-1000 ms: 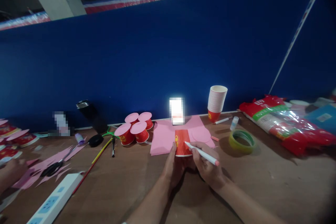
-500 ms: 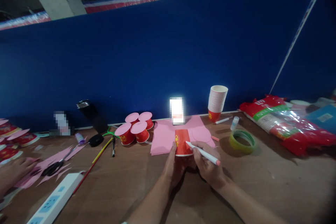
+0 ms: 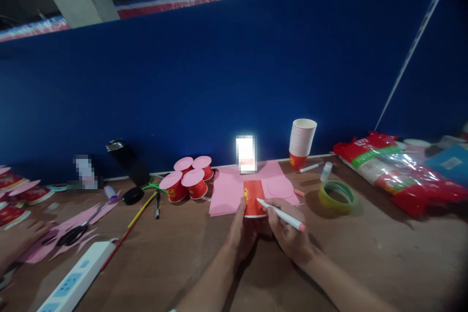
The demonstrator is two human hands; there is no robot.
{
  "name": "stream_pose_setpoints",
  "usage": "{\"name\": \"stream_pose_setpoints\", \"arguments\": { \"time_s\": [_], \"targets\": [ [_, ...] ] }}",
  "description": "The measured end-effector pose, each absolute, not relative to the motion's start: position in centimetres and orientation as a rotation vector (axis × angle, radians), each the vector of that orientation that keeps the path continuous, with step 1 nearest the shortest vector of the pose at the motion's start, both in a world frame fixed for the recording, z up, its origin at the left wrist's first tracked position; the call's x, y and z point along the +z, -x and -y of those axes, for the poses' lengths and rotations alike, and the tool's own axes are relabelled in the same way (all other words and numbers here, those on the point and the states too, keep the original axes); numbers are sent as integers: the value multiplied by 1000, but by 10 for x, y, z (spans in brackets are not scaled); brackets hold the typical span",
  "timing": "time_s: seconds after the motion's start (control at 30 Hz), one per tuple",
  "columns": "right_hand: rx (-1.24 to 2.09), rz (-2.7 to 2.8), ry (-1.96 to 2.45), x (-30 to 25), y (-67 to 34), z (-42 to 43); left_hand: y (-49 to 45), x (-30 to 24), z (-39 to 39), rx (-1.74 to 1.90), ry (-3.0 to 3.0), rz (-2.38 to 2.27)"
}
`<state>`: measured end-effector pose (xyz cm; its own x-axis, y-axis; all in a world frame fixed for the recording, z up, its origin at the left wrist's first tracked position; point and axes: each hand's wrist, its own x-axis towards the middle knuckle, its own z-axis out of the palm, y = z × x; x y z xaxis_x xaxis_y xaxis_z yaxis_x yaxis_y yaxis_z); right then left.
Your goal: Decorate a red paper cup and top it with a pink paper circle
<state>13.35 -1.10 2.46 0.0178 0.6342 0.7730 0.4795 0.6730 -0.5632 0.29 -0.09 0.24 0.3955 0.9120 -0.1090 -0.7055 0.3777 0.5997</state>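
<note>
A red paper cup (image 3: 255, 197) with yellow print is held upside down, its white rim toward me. My left hand (image 3: 240, 229) grips it from the left side. In my right hand (image 3: 288, 229) is a white marker (image 3: 283, 215) with a pinkish-red end, its tip at the cup's red wall. Whether my right fingers also touch the cup's rim I cannot tell. Behind the cup lie pink paper sheets (image 3: 228, 190), with a round pink disc (image 3: 281, 187) on their right part.
Several red cups topped with pink discs (image 3: 193, 176) stand left of the sheets. Rightward are a cup stack (image 3: 302, 139), a tape roll (image 3: 337, 196), a glue stick (image 3: 326, 171) and bagged cups (image 3: 387, 165). Another person's hand (image 3: 27, 236) is near scissors (image 3: 71, 235) and a power strip (image 3: 76, 278).
My right hand and the marker have shifted slightly left along the cup's wall. My left hand and the cup stay nearly in place.
</note>
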Motion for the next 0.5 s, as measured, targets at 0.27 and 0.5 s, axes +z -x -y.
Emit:
{"name": "stream_pose_setpoints", "arguments": {
  "time_s": [0.27,0.5],
  "targets": [
    [144,1642,934,25,-136,12,-3,3,1,1057,-517,-466],
    [120,1637,926,25,-134,11,-3,2,1,1089,-504,-464]
  ]
}}
